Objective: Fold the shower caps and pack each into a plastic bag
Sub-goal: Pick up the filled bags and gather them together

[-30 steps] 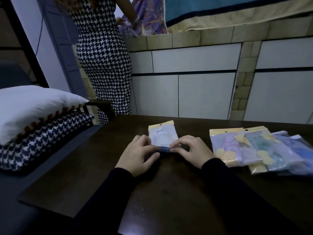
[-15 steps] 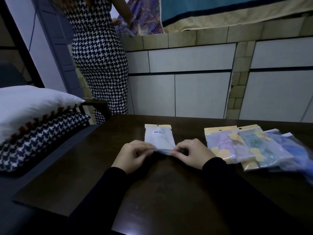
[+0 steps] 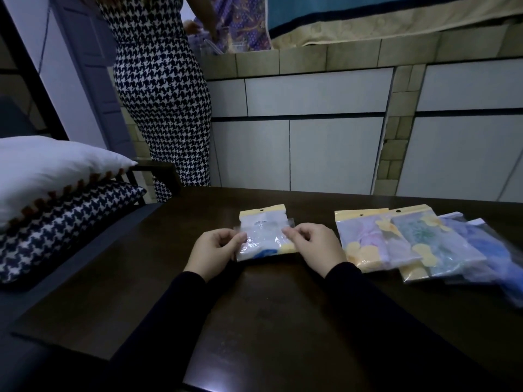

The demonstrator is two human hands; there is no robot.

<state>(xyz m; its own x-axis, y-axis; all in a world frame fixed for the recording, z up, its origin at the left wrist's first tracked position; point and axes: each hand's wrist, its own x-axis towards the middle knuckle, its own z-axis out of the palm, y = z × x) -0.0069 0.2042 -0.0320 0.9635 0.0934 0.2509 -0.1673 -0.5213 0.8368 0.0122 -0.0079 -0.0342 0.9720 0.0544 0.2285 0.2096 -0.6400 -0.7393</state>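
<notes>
A clear plastic bag [image 3: 264,236] with a yellow header lies on the dark table [image 3: 268,312], a folded shower cap with blue and yellow patches showing through its near part. My left hand [image 3: 216,248] pinches the bag's left side. My right hand [image 3: 310,244] pinches its right side, lifting the clear flap up over the bag. To the right lie packed bags: a lilac and yellow one [image 3: 370,239], a green one [image 3: 433,241] and a blue one [image 3: 492,247], overlapping.
A person in a houndstooth dress [image 3: 161,89] stands at the tiled counter [image 3: 311,58] beyond the table. A white pillow [image 3: 48,168] and a houndstooth cushion [image 3: 62,224] lie on a seat at the left. White cabinet doors [image 3: 334,154] face me.
Both hands have come up from the bag's near edge to its sides, and the clear flap has been raised and folded over the bag. The camera shifted slightly.
</notes>
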